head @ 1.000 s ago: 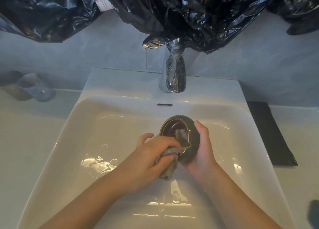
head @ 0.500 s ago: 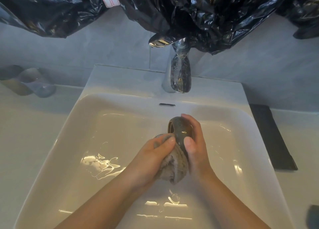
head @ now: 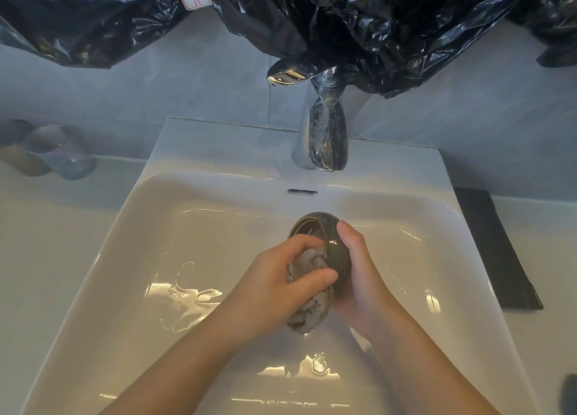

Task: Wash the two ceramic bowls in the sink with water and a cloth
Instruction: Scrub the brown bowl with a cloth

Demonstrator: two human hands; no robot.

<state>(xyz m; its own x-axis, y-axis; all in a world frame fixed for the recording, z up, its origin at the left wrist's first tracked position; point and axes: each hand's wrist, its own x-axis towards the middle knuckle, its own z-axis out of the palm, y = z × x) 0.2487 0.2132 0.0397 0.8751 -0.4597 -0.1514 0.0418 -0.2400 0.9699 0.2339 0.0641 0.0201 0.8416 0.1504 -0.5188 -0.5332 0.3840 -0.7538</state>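
Bowl (head: 339, 252) has turned, its opening showing again above cloth (head: 307, 314).

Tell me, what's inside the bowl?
A bit of the bowl's dark inner wall shows, plus the cloth that the left hand pushes in. The bottom is hidden by cloth and fingers.

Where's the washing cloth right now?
In the head view, the cloth is bunched in the left hand, pressed against the dark bowl that the right hand holds over the sink.
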